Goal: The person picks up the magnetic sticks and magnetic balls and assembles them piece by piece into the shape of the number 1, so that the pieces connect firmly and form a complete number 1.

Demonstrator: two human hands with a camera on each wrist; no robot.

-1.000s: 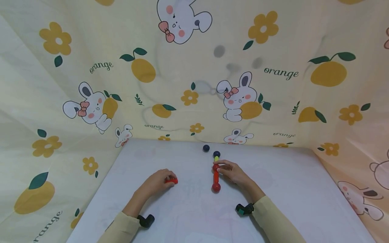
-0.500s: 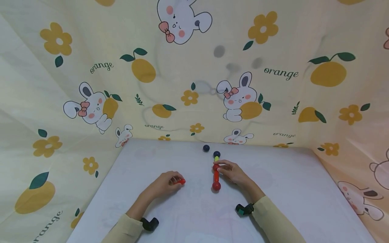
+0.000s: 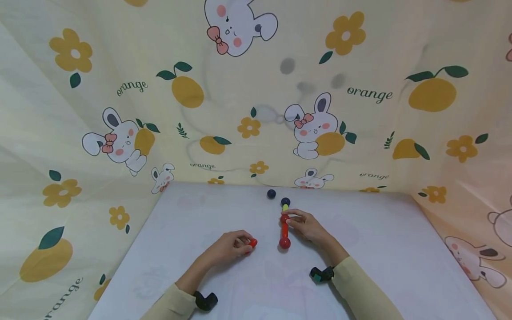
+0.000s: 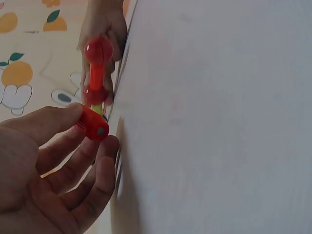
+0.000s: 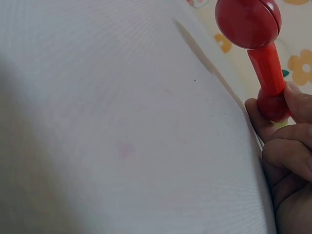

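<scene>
My left hand (image 3: 231,247) pinches a short red magnetic rod (image 4: 95,124) between thumb and fingers; a grey disc shows at its end in the left wrist view. To the right, my right hand (image 3: 307,227) grips a red ball (image 5: 273,107) in the middle of a joined chain. From this ball a red-orange rod (image 3: 285,230) runs toward me to a second red ball (image 3: 285,243). On the far side a yellow-green rod (image 3: 285,207) links it to a dark blue ball (image 3: 286,202). A gap separates the left hand's rod from the chain.
A loose dark blue ball (image 3: 271,194) lies near the back edge of the white table (image 3: 360,235), left of the chain's far end. Printed cloth (image 3: 224,111) with rabbits and oranges hangs behind and at both sides. Each wrist wears a small black camera (image 3: 206,302).
My left hand has moved right and slightly toward me, bringing the red rod closer to the chain. The right hand stays at the chain's middle red ball.
</scene>
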